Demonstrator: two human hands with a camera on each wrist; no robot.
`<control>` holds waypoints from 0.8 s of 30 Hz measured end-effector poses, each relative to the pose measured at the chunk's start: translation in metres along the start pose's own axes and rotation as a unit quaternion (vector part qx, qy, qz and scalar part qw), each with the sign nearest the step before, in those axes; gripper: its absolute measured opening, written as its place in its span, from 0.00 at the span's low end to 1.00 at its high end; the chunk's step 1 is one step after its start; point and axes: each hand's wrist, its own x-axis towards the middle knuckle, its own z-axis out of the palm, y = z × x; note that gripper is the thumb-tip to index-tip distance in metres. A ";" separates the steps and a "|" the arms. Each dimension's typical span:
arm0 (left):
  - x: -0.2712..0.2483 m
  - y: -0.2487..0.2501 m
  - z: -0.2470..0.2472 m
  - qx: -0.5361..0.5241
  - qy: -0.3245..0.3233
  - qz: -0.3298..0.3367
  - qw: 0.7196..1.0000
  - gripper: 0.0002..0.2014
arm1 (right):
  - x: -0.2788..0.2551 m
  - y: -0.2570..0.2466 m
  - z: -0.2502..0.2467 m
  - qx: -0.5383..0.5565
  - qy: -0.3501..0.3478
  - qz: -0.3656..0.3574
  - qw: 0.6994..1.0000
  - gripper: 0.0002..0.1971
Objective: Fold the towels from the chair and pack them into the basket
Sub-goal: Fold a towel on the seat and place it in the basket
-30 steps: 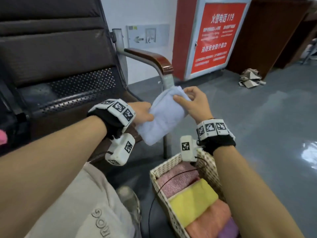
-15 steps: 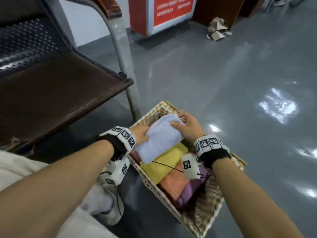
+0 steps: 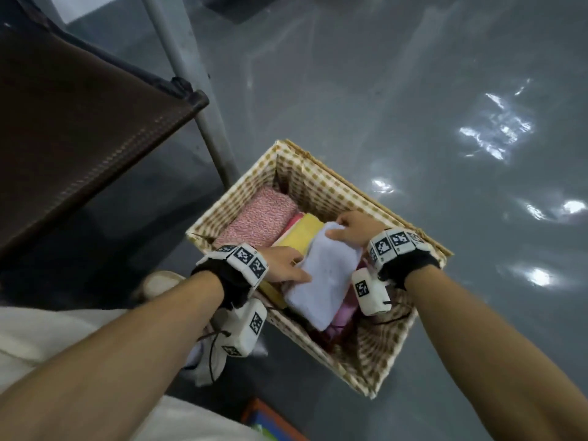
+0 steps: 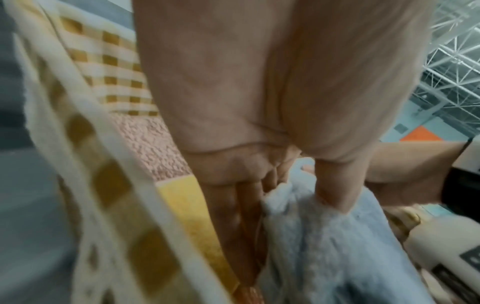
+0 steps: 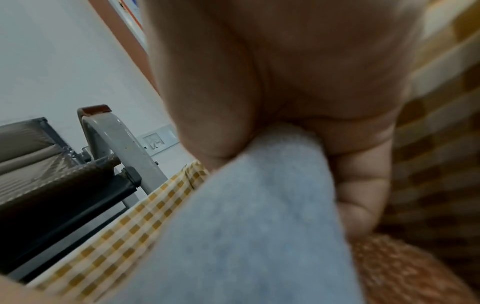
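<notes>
folded pale blue towel [image 3: 321,275] sits inside the basket [image 3: 321,183], on top of the yellow towel [image 3: 299,233], beside the pink towel [image 3: 261,218]. left hand [image 3: 283,265] pinches its near edge, thumb on top; right hand [image 3: 353,229] grips the far corner, fingers curled. to seat it well: lower flat, keep the fold closed, tuck the edges down against the neighbours before letting go.

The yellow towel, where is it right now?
In the head view, the yellow towel lies inside the basket, between the pink towel and the pale blue towel that both hands hold.
</notes>
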 end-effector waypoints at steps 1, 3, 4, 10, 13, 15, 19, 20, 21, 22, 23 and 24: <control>0.004 0.002 0.006 -0.003 -0.002 -0.003 1.000 0.17 | -0.001 0.003 0.002 -0.012 0.006 0.010 1.000 0.18; 0.010 0.002 0.018 0.009 0.017 -0.010 1.000 0.17 | -0.003 0.007 0.011 -0.014 0.015 0.036 0.999 0.19; 0.011 0.001 0.022 0.025 0.033 -0.012 0.999 0.15 | -0.003 0.008 0.018 -0.006 0.019 0.048 0.999 0.20; -0.004 0.003 0.012 0.048 0.085 -0.039 0.994 0.12 | -0.013 0.001 0.027 -0.007 0.024 0.071 0.997 0.20; -0.027 0.006 -0.016 -0.013 0.154 -0.027 0.988 0.15 | -0.021 -0.017 0.009 -0.047 0.051 0.020 0.997 0.14; -0.050 0.007 -0.038 -0.041 0.214 -0.018 0.976 0.13 | -0.028 -0.040 -0.010 -0.043 0.072 -0.046 0.995 0.11; -0.111 0.000 -0.084 -0.080 0.320 -0.006 0.944 0.09 | -0.046 -0.113 -0.063 -0.014 0.103 -0.191 0.976 0.08; -0.130 -0.003 -0.094 -0.096 0.340 0.000 0.935 0.08 | -0.053 -0.137 -0.079 -0.001 0.109 -0.220 0.969 0.08; -0.150 -0.006 -0.103 -0.111 0.360 0.008 0.926 0.08 | -0.061 -0.162 -0.094 0.026 0.112 -0.246 0.963 0.07; -0.171 -0.010 -0.112 -0.121 0.381 0.014 0.917 0.09 | -0.069 -0.188 -0.108 0.066 0.110 -0.270 0.954 0.05; -0.193 -0.014 -0.118 -0.128 0.401 0.015 0.907 0.08 | -0.079 -0.215 -0.121 0.109 0.103 -0.295 0.944 0.02; -0.215 -0.020 -0.123 -0.132 0.421 0.014 0.897 0.08 | -0.089 -0.243 -0.132 0.141 0.098 -0.320 0.932 0.01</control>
